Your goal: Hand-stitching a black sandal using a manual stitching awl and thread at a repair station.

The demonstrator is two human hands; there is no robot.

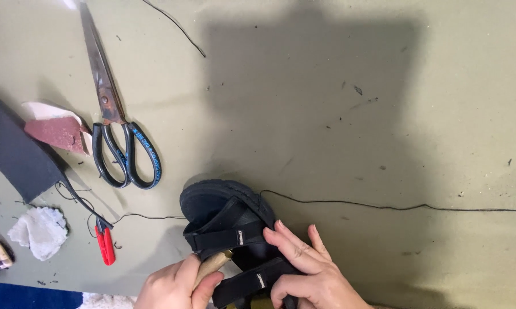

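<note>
Our left hand [175, 286] is clenched around a pale wooden tool handle [212, 265], whose tip goes in under the straps of a black strapped sandal with a thick rubber sole [212, 200]. Our right hand [306, 272] grasps nothing; it presses flat with spread fingers on the sandal's straps, pinning it against the olive-green surface [384, 114] near its near edge.

A thin black thread [384, 206] runs from the sandal's toe end toward the right edge. To the left of the sandal lie small red thread snips [104, 243], and farther back large rusty scissors with black handles [118, 123], well apart from our hands. By the left edge we see a scrap of reddish sandpaper [58, 131], a dark grey sheet of material [12, 149] and a white crumpled cloth [39, 230]. Nothing lies between our hands and the sandal.
</note>
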